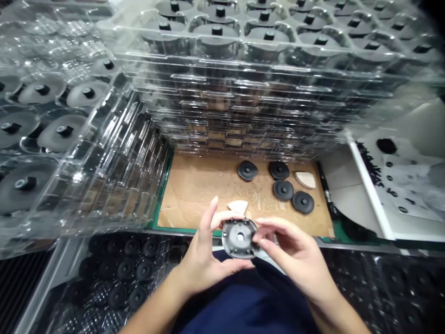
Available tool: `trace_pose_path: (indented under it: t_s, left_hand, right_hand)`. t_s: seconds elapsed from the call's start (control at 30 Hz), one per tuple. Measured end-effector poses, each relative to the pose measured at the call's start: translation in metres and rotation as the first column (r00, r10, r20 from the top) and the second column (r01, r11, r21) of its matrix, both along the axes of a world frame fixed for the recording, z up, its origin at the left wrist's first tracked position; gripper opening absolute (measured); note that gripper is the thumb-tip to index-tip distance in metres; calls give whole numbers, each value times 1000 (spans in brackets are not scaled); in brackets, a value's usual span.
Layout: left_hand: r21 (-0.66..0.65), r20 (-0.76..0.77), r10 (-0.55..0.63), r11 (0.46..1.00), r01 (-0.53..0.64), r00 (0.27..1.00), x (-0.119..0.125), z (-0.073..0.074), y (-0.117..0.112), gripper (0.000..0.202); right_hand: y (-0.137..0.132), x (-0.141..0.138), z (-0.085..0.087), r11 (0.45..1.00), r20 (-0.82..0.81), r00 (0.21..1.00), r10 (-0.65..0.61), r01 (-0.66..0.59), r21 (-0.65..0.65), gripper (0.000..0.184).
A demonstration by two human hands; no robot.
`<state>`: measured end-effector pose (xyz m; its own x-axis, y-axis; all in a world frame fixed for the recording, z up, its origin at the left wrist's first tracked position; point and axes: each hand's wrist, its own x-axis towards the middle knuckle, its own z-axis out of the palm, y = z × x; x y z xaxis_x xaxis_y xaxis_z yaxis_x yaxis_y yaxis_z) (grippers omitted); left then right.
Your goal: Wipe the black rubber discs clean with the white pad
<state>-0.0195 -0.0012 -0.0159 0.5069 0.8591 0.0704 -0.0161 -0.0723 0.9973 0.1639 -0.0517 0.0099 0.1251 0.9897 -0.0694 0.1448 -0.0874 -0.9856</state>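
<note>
My left hand (203, 253) and my right hand (292, 253) together hold a round black plastic disc (239, 238) with a pale centre hole, just above the near edge of a brown cardboard mat (194, 185). Fingers of both hands pinch its rim from opposite sides. Beyond the disc, a small beige wedge-shaped piece (238, 206) lies on the mat. Several more black discs (283, 189) and a second beige wedge (305, 179) rest on the mat's right part.
Tall stacks of clear plastic trays (243, 106) holding black discs rise behind and to the left (69, 153). A tray of black discs (121, 269) sits low at the left. A white box (371, 190) with small black parts stands at right.
</note>
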Motion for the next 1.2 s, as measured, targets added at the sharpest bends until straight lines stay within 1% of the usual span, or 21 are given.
trace_pose_path:
  t_s: [0.03,0.1,0.2,0.27,0.37,0.43,0.53,0.6,0.7,0.77,0.8,0.87,0.93,0.97,1.0,1.03,1.07,1.1,1.13,1.17,1.2]
  left_hand:
    - [-17,-5,-17,1000,17,1000,0,1,-1,111]
    - [-80,-6,-60,995,59,998,0,2,-2,110]
    - [-213,12,-154,965,153,988,1,7,-3,107]
    - [-316,61,-200,925,210,978,3,10,-4,110]
    - [-421,145,-227,867,267,963,8,13,-7,121]
    - [-426,150,-221,865,265,964,12,13,-9,124]
    - [-385,112,-202,894,230,973,15,11,-11,119]
    - [-339,92,-193,916,213,977,17,9,-12,114]
    - [-237,94,-194,948,212,976,19,6,-14,107]
    - [-181,87,-203,960,216,975,22,5,-15,105]
    - [-165,79,-206,962,217,975,24,6,-15,105]
    - [-170,70,-189,965,198,980,29,7,-17,104]
    - [-224,65,-156,960,166,986,36,9,-19,101]
    - [-264,56,-157,950,166,986,39,9,-20,97]
    - [-317,44,-187,929,191,981,43,8,-22,90]
    - [-370,38,-249,896,245,968,47,6,-25,80]
    - [-414,39,-341,850,326,939,50,3,-29,70]
    - [-443,57,-447,790,424,892,53,-1,-34,63]
    - [-441,66,-547,734,516,835,55,-7,-39,62]
    - [-408,34,-638,693,594,769,57,-14,-45,65]
    - [-366,-40,-716,660,656,697,57,-21,-50,65]
  right_hand:
    - [2,1,5,996,-54,996,70,-73,-57,21]
    - [7,5,12,966,-194,965,179,-210,-149,19]
    - [12,11,18,914,-427,870,247,-356,-196,18]
    - [13,14,20,889,-508,822,258,-408,-208,17]
    - [9,17,22,877,-541,796,271,-436,-203,13]
    - [5,17,22,889,-519,812,267,-415,-192,7]
    - [-6,18,21,928,-449,871,199,-314,-198,4]
    - [-17,18,19,961,-391,913,114,-202,-190,5]
    - [-37,21,15,996,-277,960,-36,10,-94,8]
    - [-50,26,13,996,-193,977,-88,88,-7,7]
    - [-55,29,12,995,-131,987,-91,97,35,8]
    - [-62,33,11,991,44,997,-66,60,116,14]
    - [-64,35,11,976,265,962,-68,9,218,20]
    - [-64,36,12,962,360,929,-89,-13,271,20]
    - [-65,37,12,950,434,892,-126,-17,312,21]
    - [-66,39,12,943,491,854,-171,-2,332,26]
    - [-70,43,11,942,534,817,-218,34,334,34]
    - [-75,50,10,945,566,781,-264,91,315,40]
    - [-85,60,9,945,596,741,-310,169,281,45]
    - [-99,74,7,933,629,689,-360,265,244,47]
    - [-117,90,6,903,665,621,-415,373,215,46]
